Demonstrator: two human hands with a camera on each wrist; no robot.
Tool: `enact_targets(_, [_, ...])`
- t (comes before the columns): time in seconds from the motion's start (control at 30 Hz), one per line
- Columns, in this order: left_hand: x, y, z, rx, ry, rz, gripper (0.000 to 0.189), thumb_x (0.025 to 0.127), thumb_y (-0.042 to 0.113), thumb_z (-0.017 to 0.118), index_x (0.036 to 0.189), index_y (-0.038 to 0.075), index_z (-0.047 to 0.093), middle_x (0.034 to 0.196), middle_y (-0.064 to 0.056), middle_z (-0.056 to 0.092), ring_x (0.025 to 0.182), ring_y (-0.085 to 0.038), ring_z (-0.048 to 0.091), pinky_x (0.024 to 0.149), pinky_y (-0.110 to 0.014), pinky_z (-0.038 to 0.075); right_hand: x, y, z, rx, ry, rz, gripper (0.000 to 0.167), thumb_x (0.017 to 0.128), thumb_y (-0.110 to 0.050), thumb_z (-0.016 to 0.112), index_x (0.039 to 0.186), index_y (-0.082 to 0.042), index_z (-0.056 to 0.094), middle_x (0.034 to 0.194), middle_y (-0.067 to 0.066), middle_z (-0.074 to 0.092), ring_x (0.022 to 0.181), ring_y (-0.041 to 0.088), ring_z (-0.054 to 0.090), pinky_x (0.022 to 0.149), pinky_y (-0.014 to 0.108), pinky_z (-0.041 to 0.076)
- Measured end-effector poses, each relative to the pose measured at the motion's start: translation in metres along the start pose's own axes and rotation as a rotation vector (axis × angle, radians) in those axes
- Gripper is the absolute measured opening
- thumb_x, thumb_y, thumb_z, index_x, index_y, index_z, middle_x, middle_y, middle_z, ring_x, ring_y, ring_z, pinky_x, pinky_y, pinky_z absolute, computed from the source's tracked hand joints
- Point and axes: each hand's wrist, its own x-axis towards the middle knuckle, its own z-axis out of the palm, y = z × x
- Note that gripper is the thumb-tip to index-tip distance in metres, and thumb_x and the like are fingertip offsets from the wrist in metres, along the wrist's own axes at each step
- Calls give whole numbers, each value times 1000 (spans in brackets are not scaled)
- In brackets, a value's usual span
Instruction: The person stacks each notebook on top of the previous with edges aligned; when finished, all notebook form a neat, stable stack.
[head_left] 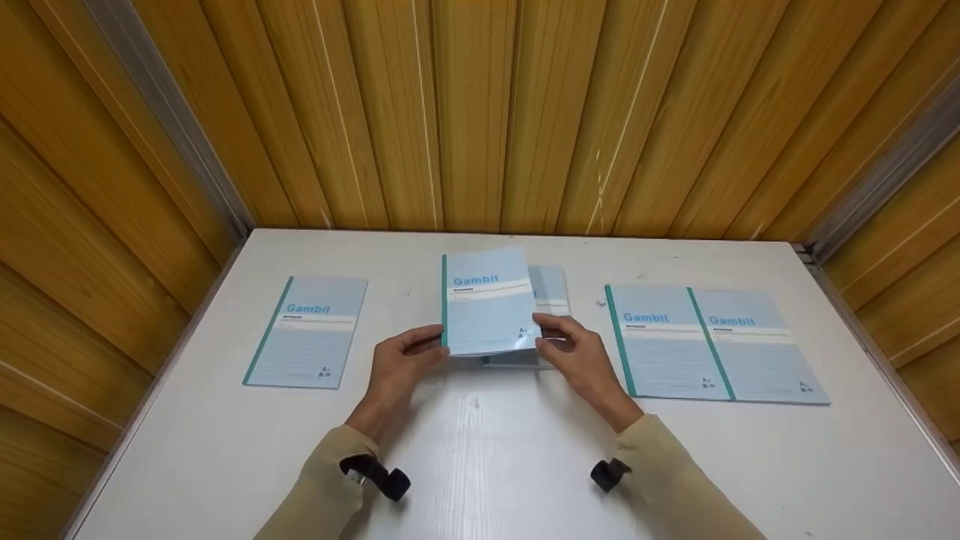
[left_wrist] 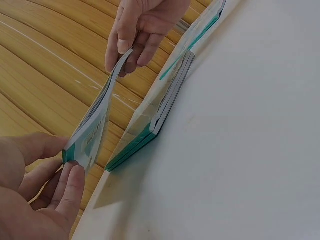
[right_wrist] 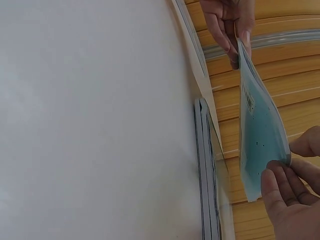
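Note:
A light-blue Gambit notebook with a green spine is held up off the table between both hands, slightly bowed. My left hand pinches it at the spine edge, near the lower left corner. At the opposite edge, near the lower right corner, my right hand pinches it between thumb and fingers. Below and a little to the right lies a small stack of like notebooks, partly covered in the head view; its layered edges show in the right wrist view. The raised notebook's back cover carries a barcode.
One notebook lies alone at the left of the white table. On the right, two notebooks lie side by side, one against the other. Wood-patterned panels rise behind the table and at both sides.

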Motion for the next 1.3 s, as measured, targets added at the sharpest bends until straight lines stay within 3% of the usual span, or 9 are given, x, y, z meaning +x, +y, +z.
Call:
enact_targets(0.37, [7, 1, 18, -10, -25, 7, 37, 91, -3, 80, 127, -2, 75, 122, -16, 75, 115, -28, 72, 94, -30, 59, -4, 9, -14, -13, 49, 30, 38, 97, 2, 73, 135, 2, 70, 134, 15, 68, 122, 31, 64, 94, 19, 54])
enact_targets(0.8, [14, -5, 39, 30, -60, 15, 36, 93, 1, 80, 129, 1, 74, 121, -12, 76, 113, -24, 73, 101, -33, 56, -10, 16, -32, -41, 42, 112, 40, 101, 0, 70, 140, 1, 65, 139, 17, 64, 127, 31, 61, 97, 18, 52])
enact_targets(1.03, [16, -9, 48, 24, -72, -5, 35, 91, 1, 81, 125, 1, 76, 119, -10, 76, 111, -22, 72, 95, -30, 58, -14, 16, -38, -20, 54, 157, 40, 101, -3, 71, 141, 0, 66, 140, 16, 64, 127, 30, 60, 90, 17, 54])
enact_targets(1.3, [17, -13, 57, 43, -75, -7, 35, 90, -1, 82, 125, 0, 76, 118, -12, 77, 109, -24, 73, 92, -30, 60, -16, 21, -43, -66, 49, 176, 41, 102, -5, 70, 142, 0, 65, 142, 17, 63, 128, 31, 59, 93, 15, 52])
